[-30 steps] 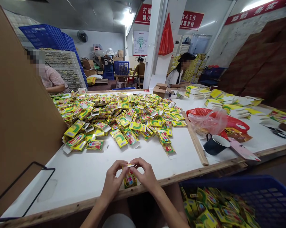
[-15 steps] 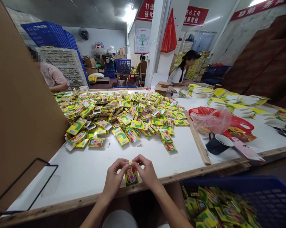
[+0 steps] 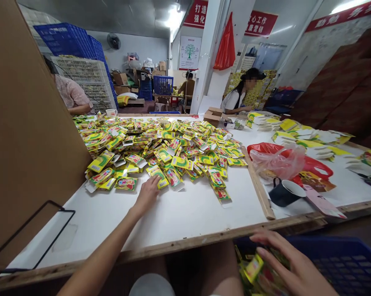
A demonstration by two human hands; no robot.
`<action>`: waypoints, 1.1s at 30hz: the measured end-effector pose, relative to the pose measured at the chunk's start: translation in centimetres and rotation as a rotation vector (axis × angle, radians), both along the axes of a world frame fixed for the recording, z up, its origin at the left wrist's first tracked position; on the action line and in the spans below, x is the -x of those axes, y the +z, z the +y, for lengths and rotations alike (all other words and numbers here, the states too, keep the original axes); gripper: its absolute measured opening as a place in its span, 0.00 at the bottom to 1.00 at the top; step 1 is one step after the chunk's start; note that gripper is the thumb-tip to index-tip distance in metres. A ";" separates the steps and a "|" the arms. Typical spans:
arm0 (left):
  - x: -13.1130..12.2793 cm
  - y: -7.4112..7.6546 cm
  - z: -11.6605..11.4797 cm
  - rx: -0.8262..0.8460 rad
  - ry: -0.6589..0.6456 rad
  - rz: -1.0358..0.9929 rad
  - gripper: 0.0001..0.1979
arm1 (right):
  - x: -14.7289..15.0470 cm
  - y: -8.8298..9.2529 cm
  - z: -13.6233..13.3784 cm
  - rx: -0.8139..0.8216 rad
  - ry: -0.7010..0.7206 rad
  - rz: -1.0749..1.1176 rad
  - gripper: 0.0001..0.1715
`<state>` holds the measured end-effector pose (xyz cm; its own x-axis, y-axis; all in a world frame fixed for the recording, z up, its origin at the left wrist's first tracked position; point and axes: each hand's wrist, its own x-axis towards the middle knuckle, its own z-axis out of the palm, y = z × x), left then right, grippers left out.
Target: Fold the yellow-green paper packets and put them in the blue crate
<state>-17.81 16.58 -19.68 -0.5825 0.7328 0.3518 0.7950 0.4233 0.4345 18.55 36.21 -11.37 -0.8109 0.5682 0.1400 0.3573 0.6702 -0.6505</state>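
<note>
My left hand (image 3: 147, 195) reaches to the front of a heap of small yellow-green cardboard boxes (image 3: 185, 152). Its bent fingers close on the lower left part of one small box (image 3: 160, 179), which lies on the white tabletop; the thumb is mostly hidden. Over a blue basket (image 3: 354, 255) below the table's right front, my right hand (image 3: 284, 259) is open, fingers and thumb apart. A blurred small box (image 3: 253, 268) is just beneath its fingertips, apparently out of its grasp. More such boxes lie in the basket, partly covered by this hand.
A wooden strip (image 3: 256, 185) divides the table. Right of it are a dark mug (image 3: 286, 193), a pink flat item (image 3: 323, 201), red plastic bags (image 3: 314, 164) and stacked flat cartons (image 3: 314, 144). A large cardboard sheet (image 3: 40, 144) and black wire frame (image 3: 62, 210) stand left. Co-workers sit beyond.
Both hands were together at the table edge, holding a small box by its top. The right hand has moved with it to the basket; the left has moved forward to the heap.
</note>
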 end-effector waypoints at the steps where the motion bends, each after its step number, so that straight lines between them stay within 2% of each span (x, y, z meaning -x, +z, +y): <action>1: 0.9 -0.4 0.4 0.025 0.012 0.019 0.21 | -1.1 -0.2 0.4 0.004 -0.015 -0.028 0.19; 4: 1.8 -1.3 1.3 0.023 0.077 0.047 0.19 | -0.8 -1.6 -1.0 0.162 -0.007 -0.076 0.23; 8: 0.7 -1.1 1.2 0.026 0.170 0.084 0.16 | 4.1 -3.1 -5.5 0.405 0.093 -0.025 0.21; 11: -0.6 -0.2 -0.4 -0.004 0.187 0.070 0.13 | 7.8 -3.5 -8.0 0.528 0.156 0.071 0.18; 13: -2.0 0.2 -2.0 -0.117 0.235 -0.045 0.14 | 10.2 -4.3 -9.0 0.639 0.159 0.155 0.18; 16: -4.3 0.0 -4.1 -0.367 0.302 -0.424 0.18 | 14.0 -6.5 -9.7 0.779 0.088 0.227 0.19; 19: -5.8 -0.8 -4.9 -0.425 0.330 -0.778 0.21 | 17.9 -9.1 -10.4 0.788 0.027 0.212 0.21; 22: -5.4 -1.1 -4.1 -0.353 0.388 -0.893 0.26 | 20.4 -10.6 -11.3 0.751 0.074 0.199 0.20; 25: -3.9 -0.9 -2.6 -0.238 0.435 -0.778 0.35 | 21.4 -10.9 -11.9 0.701 0.115 0.196 0.17; 27: -3.2 -0.8 -1.8 -0.141 0.448 -0.641 0.38 | 21.6 -10.9 -11.8 0.632 0.071 0.207 0.17; 31: -3.9 -1.0 -2.0 -0.001 0.358 -0.451 0.30 | 21.7 -11.0 -10.8 0.518 -0.037 0.253 0.22; 33: -5.3 -1.1 -2.8 -0.025 0.244 -0.470 0.28 | 21.5 -10.9 -10.6 0.545 -0.003 0.252 0.22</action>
<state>-12.50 13.77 -20.82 -0.8344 0.5504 0.0278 0.3915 0.5566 0.7327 -2.93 25.57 -22.23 -0.7887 0.6146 0.0160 0.1485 0.2156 -0.9651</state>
